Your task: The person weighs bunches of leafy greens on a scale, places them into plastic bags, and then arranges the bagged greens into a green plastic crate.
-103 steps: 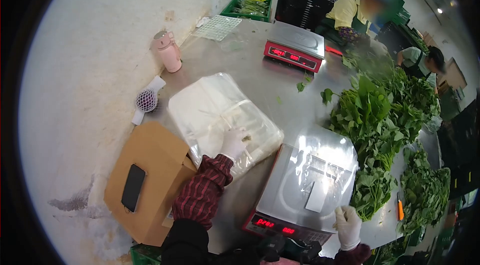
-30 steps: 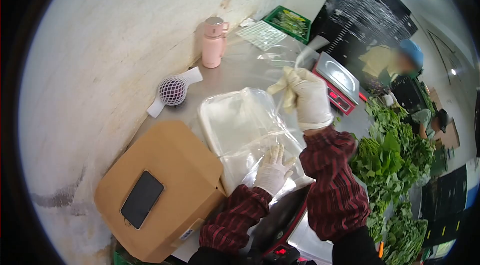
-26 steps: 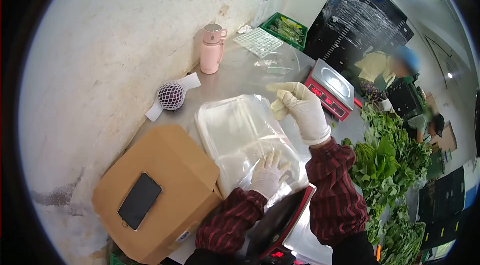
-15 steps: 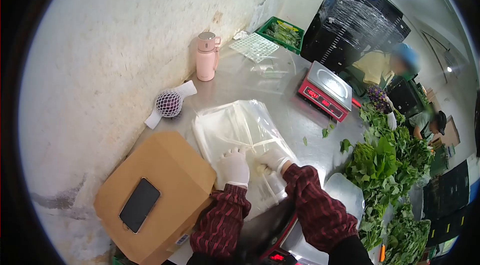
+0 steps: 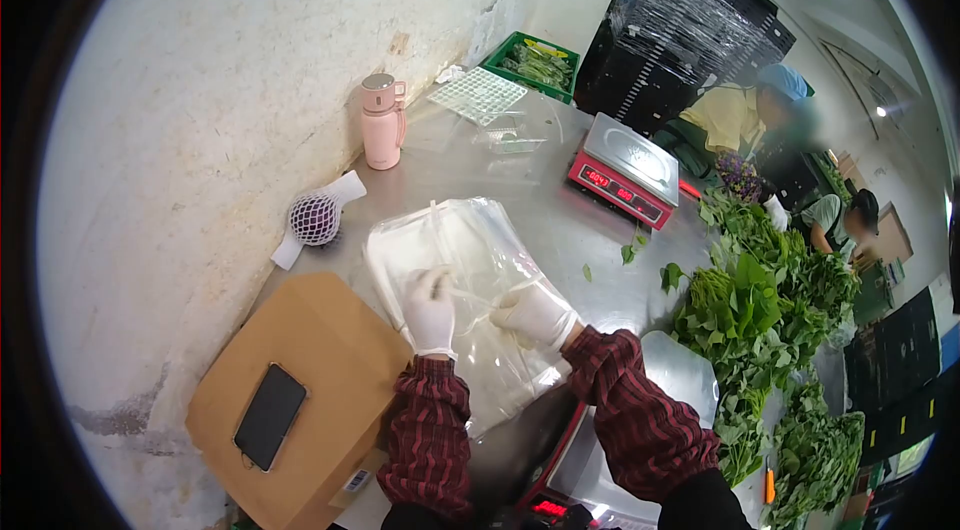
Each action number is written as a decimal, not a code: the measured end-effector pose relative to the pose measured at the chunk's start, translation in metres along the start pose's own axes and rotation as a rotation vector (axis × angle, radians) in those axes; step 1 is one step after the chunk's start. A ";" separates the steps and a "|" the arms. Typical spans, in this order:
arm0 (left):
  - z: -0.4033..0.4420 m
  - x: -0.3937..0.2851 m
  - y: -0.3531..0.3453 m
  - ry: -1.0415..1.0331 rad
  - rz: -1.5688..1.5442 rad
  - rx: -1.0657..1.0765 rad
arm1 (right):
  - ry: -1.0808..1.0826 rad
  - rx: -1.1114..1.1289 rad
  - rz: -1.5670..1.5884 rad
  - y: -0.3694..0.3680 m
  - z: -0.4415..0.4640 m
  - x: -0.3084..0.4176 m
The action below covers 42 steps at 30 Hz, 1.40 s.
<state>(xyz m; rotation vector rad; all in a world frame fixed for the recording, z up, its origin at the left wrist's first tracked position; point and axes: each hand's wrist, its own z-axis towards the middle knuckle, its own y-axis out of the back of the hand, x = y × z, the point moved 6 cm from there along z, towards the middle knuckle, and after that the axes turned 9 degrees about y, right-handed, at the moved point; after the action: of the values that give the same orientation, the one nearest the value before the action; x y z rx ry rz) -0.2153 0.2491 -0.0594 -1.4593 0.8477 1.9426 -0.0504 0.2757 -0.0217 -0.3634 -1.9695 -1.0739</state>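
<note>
Head view: the white-gloved left hand [image 5: 431,315] and white-gloved right hand [image 5: 538,315] have fingers curled closed, seemingly pinching 1 thin translucent plastic strip [image 5: 470,298] above a stack of clear plastic bags [image 5: 485,370]. 1.0 s ago, the right hand was raised; now it is down at the stack. Around it stand a brown cardboard box [image 5: 345,330], a pink bottle [image 5: 381,135] and a steel-topped scale [image 5: 680,370], partly hidden by the right sleeve [image 5: 640,415].

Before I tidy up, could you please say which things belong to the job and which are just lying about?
Job: clear plastic bags, under the left hand and right hand; probably the near scale and leafy greens.

Apparently lying about: phone on the cardboard box, pink flask, netted round item.
</note>
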 end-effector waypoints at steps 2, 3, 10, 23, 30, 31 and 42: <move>-0.002 -0.020 0.002 -0.051 0.045 0.165 | 0.080 -0.019 0.242 0.004 0.013 -0.016; -0.006 -0.034 0.009 -0.116 0.085 0.174 | 0.086 -0.018 0.243 0.005 0.016 -0.017; -0.020 -0.045 0.093 0.119 0.519 0.177 | 0.122 -0.256 -0.121 0.018 0.011 -0.057; -0.256 0.059 0.142 -0.465 1.114 1.121 | 0.237 -0.190 -0.439 0.070 -0.138 0.009; -0.203 0.008 0.203 -0.009 0.731 0.798 | 0.739 -0.470 -0.609 0.077 -0.297 0.131; -0.208 -0.037 0.192 -0.306 0.809 0.664 | 0.811 -0.445 -0.489 0.074 -0.320 0.153; -0.149 0.017 -0.055 -0.468 0.856 0.797 | 1.019 -0.830 -0.900 -0.018 -0.460 0.176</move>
<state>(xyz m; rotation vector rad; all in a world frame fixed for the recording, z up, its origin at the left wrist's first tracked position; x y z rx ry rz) -0.0871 0.1712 -0.1153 -0.1393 1.8978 1.9450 0.0802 -0.1241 0.2345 0.6382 -0.6392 -2.0715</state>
